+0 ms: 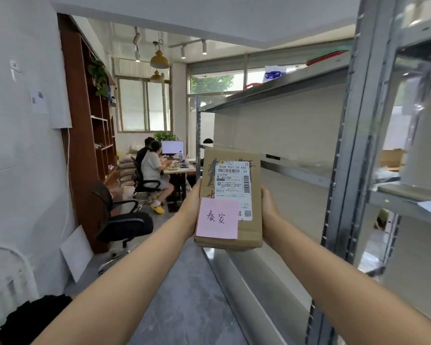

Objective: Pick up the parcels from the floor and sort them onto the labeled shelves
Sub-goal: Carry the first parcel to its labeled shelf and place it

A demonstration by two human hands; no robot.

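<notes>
A brown cardboard parcel point(230, 185) is held up at arm's length in front of me. It carries a white shipping label and a pink sticky note point(217, 218) with handwritten characters. My left hand point(192, 207) grips its left edge and my right hand point(270, 212) grips its right edge, fingers hidden behind the box. Just right of the parcel stands the grey metal shelf unit point(294, 165), whose middle board lies level with the box's top.
A shelf upright point(358, 135) rises at right, with a second rack behind it. Two people sit at a desk point(179, 169) in the back. A black office chair point(122, 220) stands by the left wall. Grey floor runs along the shelf.
</notes>
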